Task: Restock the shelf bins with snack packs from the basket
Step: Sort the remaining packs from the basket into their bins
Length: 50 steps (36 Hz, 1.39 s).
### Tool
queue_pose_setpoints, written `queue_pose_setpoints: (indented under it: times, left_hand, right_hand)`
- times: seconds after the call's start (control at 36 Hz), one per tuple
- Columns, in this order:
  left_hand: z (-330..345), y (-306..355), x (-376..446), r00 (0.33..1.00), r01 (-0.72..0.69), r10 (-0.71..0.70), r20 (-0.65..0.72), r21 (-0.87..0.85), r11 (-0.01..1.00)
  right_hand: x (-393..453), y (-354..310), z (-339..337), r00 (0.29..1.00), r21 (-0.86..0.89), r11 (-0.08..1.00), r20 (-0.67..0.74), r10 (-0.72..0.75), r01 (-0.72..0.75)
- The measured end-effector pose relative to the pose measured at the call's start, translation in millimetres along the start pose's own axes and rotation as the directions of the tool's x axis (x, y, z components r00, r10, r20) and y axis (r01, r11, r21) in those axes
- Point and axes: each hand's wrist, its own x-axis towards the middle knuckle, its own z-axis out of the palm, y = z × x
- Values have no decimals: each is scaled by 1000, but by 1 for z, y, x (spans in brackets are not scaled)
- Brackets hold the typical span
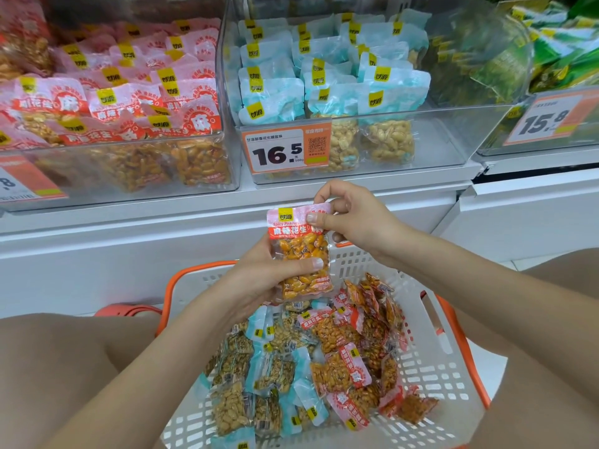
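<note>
A red spicy peanut pack (299,254) is held upright above the basket (447,367). My left hand (259,283) grips its lower half, thumb across the front. My right hand (353,218) pinches its top right corner. The white basket with orange rim holds several red packs (343,367) on the right and blue packs (272,377) on the left. On the shelf, the left clear bin (129,163) is filled with red packs; the middle bin (421,157) holds blue packs.
A price tag reading 16.5 (285,150) hangs on the middle bin. A third bin (551,118) at right holds green packs, tagged 15.8. The white shelf ledge (227,228) runs below the bins. My knees flank the basket.
</note>
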Motion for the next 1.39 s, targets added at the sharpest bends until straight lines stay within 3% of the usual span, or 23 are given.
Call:
queue_pose_setpoints:
  times: [0.08,0.39,0.53,0.61,0.69,0.78,0.86,0.97,1.14,1.22,1.31,1.39]
  left_hand:
    - [1,-2,-1,999,31,-30,24,-21,999]
    - [3,-2,2,999,-27,21,-48,-127,992]
    - [6,-4,5,996,-69,61,-72,-110,992]
    - [4,-4,8,988,-130,118,-104,-119,984]
    - [0,-2,8,982,-171,160,-100,-112,979]
    - [-6,-5,8,977,-209,208,-47,-16,978]
    - [-12,-10,4,965,-256,264,-1,239,937]
    - [-26,-7,1,938,-300,345,-27,433,850]
    - [-45,28,-35,864,-394,493,-99,476,786]
    - [-76,55,-58,737,-449,612,-287,470,760]
    - [-128,71,-68,623,-342,588,-517,496,798]
    - [-174,75,-71,645,-185,529,-551,559,808]
  right_hand:
    - [2,-2,-3,998,82,996,59,36,-41]
    - [2,3,-3,994,85,993,83,71,-78]
    - [0,7,2,998,0,998,-35,57,-57]
    - [-3,8,2,985,-18,990,-100,137,-140]
    - [-10,8,-2,909,84,913,169,381,-398]
    - [-13,10,1,821,256,831,451,350,-495]
    - [-12,10,9,836,231,869,460,298,-437]
    - [-10,4,19,882,166,927,400,247,-335]
    - [-5,-38,41,941,176,971,325,95,-159]
    - [1,-74,50,952,226,972,307,-10,-63]
    - [16,-115,68,961,291,956,255,-106,28]
    - [41,-155,101,962,345,931,191,-195,120]
